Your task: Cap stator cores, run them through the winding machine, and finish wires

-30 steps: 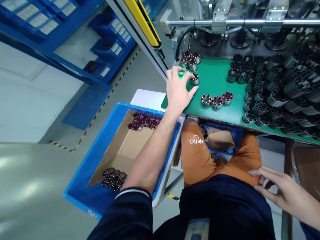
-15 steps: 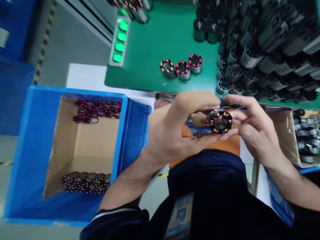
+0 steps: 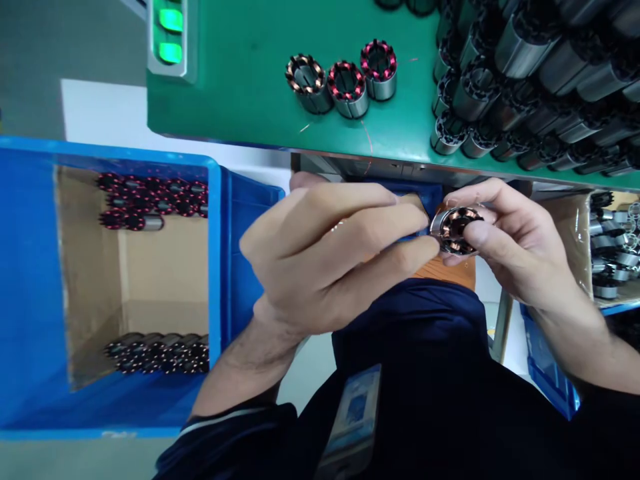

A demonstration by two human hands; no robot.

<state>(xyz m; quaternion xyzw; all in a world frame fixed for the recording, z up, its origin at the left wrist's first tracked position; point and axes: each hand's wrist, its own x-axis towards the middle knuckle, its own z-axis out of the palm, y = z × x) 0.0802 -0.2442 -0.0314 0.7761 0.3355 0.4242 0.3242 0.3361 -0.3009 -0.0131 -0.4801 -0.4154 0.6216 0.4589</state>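
Observation:
My right hand (image 3: pixel 525 247) holds a motor stator (image 3: pixel 456 230) with copper-coloured windings, its thumb across the open end and its fingers round the far side. Against the stator's left side are the fingertips of my left hand (image 3: pixel 345 257), pressed together in a pinch. Whatever they pinch is hidden; a small glint shows between the fingers. Beyond my hands, three more stators stand upright on the green tabletop (image 3: pixel 240 87): one copper-wound stator (image 3: pixel 309 87) and two with red windings, a middle stator (image 3: pixel 349 90) and a right one (image 3: pixel 379 70).
Many stators (image 3: pixel 530 100) stand in stacked rows at the right of the tabletop. A blue crate (image 3: pixel 215 267) at left holds red-wound and copper-wound stators on cardboard. At right, a cardboard-lined box (image 3: pixel 575 247) holds metal parts. Green-lit buttons (image 3: pixel 171 37) sit at the table's left.
My left hand has let go of the stator's body and closed into a pinch at its left side. My right hand has taken hold of the stator. The view has shifted.

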